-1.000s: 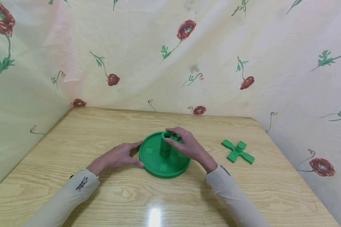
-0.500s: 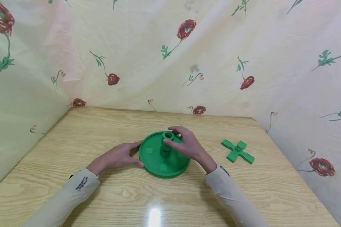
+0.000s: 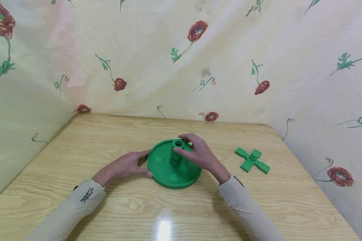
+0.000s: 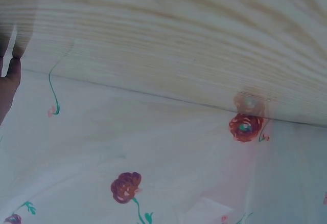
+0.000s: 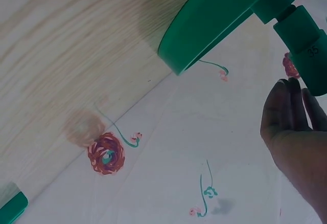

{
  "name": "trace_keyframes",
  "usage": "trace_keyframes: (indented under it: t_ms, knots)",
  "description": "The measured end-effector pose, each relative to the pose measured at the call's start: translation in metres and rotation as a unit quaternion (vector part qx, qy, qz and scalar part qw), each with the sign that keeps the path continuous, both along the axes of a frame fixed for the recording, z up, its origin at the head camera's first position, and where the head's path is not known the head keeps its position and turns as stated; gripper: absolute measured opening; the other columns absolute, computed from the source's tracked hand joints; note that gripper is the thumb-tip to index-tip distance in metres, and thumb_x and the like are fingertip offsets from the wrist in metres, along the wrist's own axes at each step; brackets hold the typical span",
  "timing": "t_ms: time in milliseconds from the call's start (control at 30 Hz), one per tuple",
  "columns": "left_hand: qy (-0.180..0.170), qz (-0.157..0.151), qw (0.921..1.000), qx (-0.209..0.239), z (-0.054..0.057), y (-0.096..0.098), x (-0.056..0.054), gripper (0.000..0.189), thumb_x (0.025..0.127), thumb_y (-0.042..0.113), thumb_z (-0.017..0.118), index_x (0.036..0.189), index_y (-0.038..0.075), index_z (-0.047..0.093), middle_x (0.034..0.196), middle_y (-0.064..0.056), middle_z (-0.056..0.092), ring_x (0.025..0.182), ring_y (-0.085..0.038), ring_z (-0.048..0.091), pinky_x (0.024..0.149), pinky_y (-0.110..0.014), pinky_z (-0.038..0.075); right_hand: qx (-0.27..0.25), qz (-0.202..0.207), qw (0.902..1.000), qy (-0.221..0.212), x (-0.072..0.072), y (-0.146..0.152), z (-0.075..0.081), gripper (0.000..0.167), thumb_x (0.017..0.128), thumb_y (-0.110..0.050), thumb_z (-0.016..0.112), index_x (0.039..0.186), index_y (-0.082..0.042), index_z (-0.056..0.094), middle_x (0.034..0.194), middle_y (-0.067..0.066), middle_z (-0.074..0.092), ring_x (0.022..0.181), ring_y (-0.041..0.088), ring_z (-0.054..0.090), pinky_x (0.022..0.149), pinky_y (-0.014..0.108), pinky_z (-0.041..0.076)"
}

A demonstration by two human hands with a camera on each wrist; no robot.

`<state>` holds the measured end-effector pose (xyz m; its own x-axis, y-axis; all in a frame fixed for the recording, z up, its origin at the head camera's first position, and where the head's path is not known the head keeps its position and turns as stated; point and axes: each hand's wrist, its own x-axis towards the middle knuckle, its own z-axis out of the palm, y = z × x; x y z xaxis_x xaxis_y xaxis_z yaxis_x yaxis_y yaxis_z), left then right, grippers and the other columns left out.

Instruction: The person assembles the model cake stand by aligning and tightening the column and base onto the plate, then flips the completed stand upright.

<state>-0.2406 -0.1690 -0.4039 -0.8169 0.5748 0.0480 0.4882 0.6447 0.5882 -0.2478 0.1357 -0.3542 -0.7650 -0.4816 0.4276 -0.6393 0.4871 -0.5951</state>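
In the head view, a round green tray-like disc (image 3: pixel 164 172) with a raised rim lies on the table. An upright hollow green tube (image 3: pixel 175 156) stands at its middle. My right hand (image 3: pixel 197 150) holds the top of this tube, thumb on the near side and fingers behind. The right wrist view shows the tube (image 5: pixel 310 55), marked 35, above a narrow neck and the disc's hub (image 5: pixel 276 1). At the disc's left rim rests my left hand (image 3: pixel 128 165), thumb and forefinger spread along the edge; only some of its fingers (image 4: pixel 13 70) show in the left wrist view.
A green cross-shaped piece (image 3: pixel 252 160) with a round knob at its centre lies on the wooden table (image 3: pixel 114 134), right of the disc. Flowered cloth (image 3: pixel 144 67) hangs behind the table and along both sides.
The tube's top has shifted slightly right, with my right fingers moving a little on it. My left hand, the disc and the cross-shaped piece stay where they were.
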Motion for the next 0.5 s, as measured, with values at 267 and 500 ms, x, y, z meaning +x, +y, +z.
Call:
trace_keyframes:
  t_ms: [267, 500]
  knots:
    - [-0.002, 0.003, 1.0, 0.001, 0.0, -0.0004, 0.0006, 0.105, 0.084, 0.055, 0.082, 0.158, -0.002, 0.036, 0.156, -0.02, 0.045, 0.144, -0.036, 0.042, 0.115, -0.053, 0.038, 0.009, 0.013, 0.9997, 0.016, -0.0017, 0.0009, 0.0, 0.04, 0.097, -0.013, 0.074, 0.131, 0.005, 0.065, 0.114, 0.013, 0.067, 0.1, 0.027, 0.062, 0.084, 0.045, 0.057]
    - [-0.005, 0.002, 1.0, 0.003, 0.0006, -0.0003, 0.0, 0.105, 0.084, 0.056, 0.082, 0.159, -0.002, 0.036, 0.157, -0.019, 0.045, 0.145, -0.036, 0.041, 0.116, -0.053, 0.037, 0.005, 0.023, 0.9997, 0.012, -0.0016, 0.0018, -0.0002, 0.043, 0.099, -0.01, 0.07, 0.138, 0.005, 0.061, 0.12, 0.015, 0.067, 0.104, 0.028, 0.062, 0.085, 0.047, 0.056]
